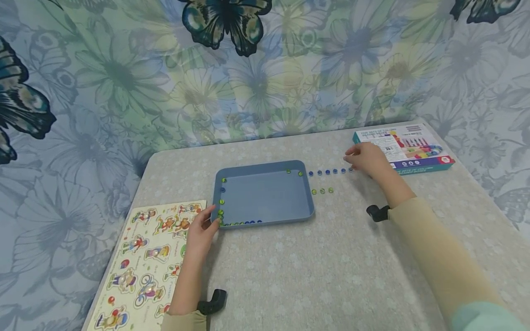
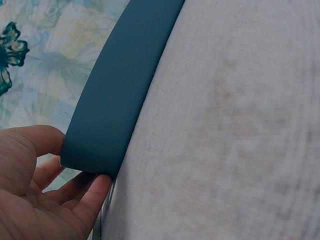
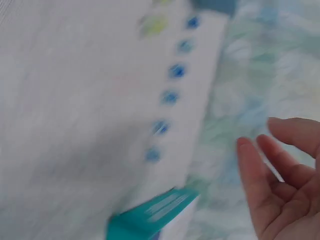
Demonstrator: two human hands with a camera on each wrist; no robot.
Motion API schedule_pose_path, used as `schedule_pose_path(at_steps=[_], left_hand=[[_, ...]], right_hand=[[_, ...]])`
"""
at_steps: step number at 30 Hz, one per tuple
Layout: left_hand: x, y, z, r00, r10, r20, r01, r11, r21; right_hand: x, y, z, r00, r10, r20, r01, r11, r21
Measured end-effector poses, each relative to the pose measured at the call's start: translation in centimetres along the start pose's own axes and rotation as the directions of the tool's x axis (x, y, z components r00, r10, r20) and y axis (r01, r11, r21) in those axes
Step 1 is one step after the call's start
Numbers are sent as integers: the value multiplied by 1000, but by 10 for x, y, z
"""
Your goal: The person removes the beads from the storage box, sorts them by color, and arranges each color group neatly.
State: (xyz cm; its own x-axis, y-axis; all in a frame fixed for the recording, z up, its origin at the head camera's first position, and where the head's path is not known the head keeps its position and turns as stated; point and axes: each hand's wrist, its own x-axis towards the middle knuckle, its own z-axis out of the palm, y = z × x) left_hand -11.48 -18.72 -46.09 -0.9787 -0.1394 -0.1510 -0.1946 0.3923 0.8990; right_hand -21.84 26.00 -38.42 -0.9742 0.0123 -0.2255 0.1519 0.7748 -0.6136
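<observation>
My left hand (image 1: 202, 233) grips the near left corner of a blue-grey rectangular tray (image 1: 267, 197). In the left wrist view the thumb lies at the rim and fingertips reach under the corner of the tray (image 2: 112, 100). Green and blue marbles lie along the tray's left and near edges, and two green marbles (image 1: 294, 173) sit in its far right corner. Right of the tray runs a row of several blue marbles (image 1: 328, 172), with three green marbles (image 1: 322, 191) nearer. My right hand (image 1: 367, 158) hovers by the row's right end, its fingers (image 3: 250, 165) loosely bent around nothing.
A colourful toy box (image 1: 407, 147) lies at the back right, close beside my right hand. At the left, a picture board (image 1: 141, 262) with cartoon figures lies partly under my left forearm. A flower-and-butterfly curtain (image 1: 256, 82) hangs behind the table.
</observation>
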Motion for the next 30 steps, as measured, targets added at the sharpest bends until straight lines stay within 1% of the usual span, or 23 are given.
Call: schedule_pose_path(at_steps=[3, 5, 8, 10, 11, 13, 15, 17, 19, 22, 24, 26, 28, 30], left_hand=[[1, 0, 0, 1000, 4, 2, -4, 1000, -8], [1, 0, 0, 1000, 9, 2, -9, 1000, -14], [1, -1, 1, 1000, 31, 2, -31, 1000, -6], [1, -1, 2, 999, 43, 1, -43, 999, 4], [1, -1, 2, 999, 46, 1, -46, 999, 10], [1, -1, 2, 999, 46, -1, -46, 999, 15], [1, -1, 2, 999, 38, -2, -38, 999, 17], [2, -1, 1, 1000, 31, 0, -31, 999, 18], [2, -1, 0, 1000, 30, 0, -30, 999, 18], [2, -1, -1, 1000, 25, -7, -24, 999, 21], [1, -1, -1, 1000, 26, -9, -26, 999, 19], [1, -1, -1, 1000, 29, -9, -28, 999, 17], [1, -1, -2, 999, 33, -8, -33, 999, 14], [1, -2, -2, 999, 34, -6, -34, 999, 12]], right_hand=[[-6, -20, 6, 996, -81, -29, 83, 993, 84], [-11, -34, 16, 990, -134, -35, 137, 983, 124], [-19, -57, 35, 975, -220, -10, 219, 963, 156], [-25, -70, 51, 958, -286, 12, 280, 947, 154], [-29, -77, 60, 947, -319, 30, 311, 939, 147], [-34, -87, 79, 916, -394, 76, 383, 915, 130], [-37, -94, 98, 877, -460, 136, 445, 886, 128], [-39, -100, 117, 831, -515, 209, 496, 857, 140], [-39, -105, 134, 786, -551, 281, 529, 834, 156], [-38, -113, 157, 732, -580, 358, 576, 807, 130], [-36, -118, 168, 711, -587, 388, 603, 792, 95], [-34, -123, 175, 699, -590, 404, 625, 779, 56], [-32, -126, 180, 696, -585, 417, 632, 774, 31], [-31, -128, 182, 699, -573, 428, 630, 776, 9]])
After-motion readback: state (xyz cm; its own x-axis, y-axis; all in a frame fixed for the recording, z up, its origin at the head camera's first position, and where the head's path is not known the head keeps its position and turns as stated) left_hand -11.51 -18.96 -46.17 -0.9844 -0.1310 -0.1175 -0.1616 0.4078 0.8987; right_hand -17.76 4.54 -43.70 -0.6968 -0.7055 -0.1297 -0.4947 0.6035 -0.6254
